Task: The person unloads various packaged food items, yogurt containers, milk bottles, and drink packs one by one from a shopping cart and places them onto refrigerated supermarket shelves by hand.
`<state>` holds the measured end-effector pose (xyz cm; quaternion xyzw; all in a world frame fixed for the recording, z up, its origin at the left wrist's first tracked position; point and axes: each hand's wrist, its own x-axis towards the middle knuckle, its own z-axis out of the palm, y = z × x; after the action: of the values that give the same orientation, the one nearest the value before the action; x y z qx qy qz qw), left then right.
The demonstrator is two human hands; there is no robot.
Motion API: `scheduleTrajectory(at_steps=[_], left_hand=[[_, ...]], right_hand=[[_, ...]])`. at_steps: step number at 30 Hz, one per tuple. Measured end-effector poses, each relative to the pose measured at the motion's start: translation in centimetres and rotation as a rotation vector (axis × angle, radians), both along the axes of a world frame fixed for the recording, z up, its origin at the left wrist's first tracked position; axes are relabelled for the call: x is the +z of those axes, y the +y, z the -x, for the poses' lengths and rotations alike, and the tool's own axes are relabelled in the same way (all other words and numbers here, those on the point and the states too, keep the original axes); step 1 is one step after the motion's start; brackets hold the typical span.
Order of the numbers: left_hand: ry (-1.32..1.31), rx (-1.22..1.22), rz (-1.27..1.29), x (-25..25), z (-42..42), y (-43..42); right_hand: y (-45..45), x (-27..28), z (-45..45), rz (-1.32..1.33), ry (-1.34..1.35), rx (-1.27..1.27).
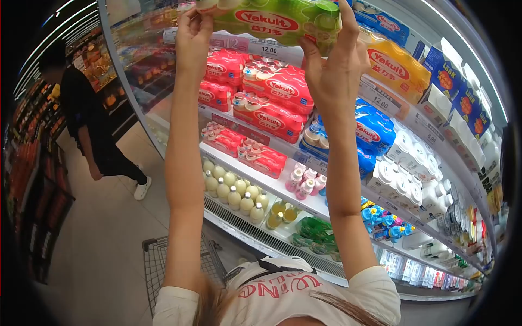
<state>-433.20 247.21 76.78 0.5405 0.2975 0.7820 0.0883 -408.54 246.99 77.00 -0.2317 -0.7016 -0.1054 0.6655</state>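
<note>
Both arms stretch up and forward to a green Yakult multipack at the top of the head view. My left hand has its fingers curled at the pack's left end. On the right end, my right hand presses its thumb against the front, with the index finger up along the side. The pack's upper part is cut off by the frame. Just below it runs a shelf edge with a price tag reading 12.00. Red Yakult packs are stacked on the shelf underneath.
Yellow and blue Yakult packs line the shelves at right. Cream-coloured bottles stand on the bottom shelf. A wire shopping cart is at lower left. Another person in black walks in the aisle.
</note>
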Motion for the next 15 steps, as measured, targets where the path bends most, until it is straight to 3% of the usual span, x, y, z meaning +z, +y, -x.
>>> scheduleTrajectory(at_steps=[3, 6, 8, 15], left_hand=[[0.151, -0.001, 0.007, 1.5, 3.6, 5.0], [0.152, 0.13, 0.004, 0.9, 4.1, 7.2], [0.106, 0.112, 0.041, -0.4, 5.0, 8.9], [0.197, 0.388, 0.192, -1.6, 4.9, 9.2]], right_hand=[[1.8, 2.4, 0.9, 0.106, -0.165, -0.205], [5.2, 1.7, 2.5, -0.096, -0.167, -0.196], [7.2, 0.8, 3.2, -0.047, -0.174, -0.313], [6.4, 0.3, 3.5, -0.087, -0.198, -0.42]])
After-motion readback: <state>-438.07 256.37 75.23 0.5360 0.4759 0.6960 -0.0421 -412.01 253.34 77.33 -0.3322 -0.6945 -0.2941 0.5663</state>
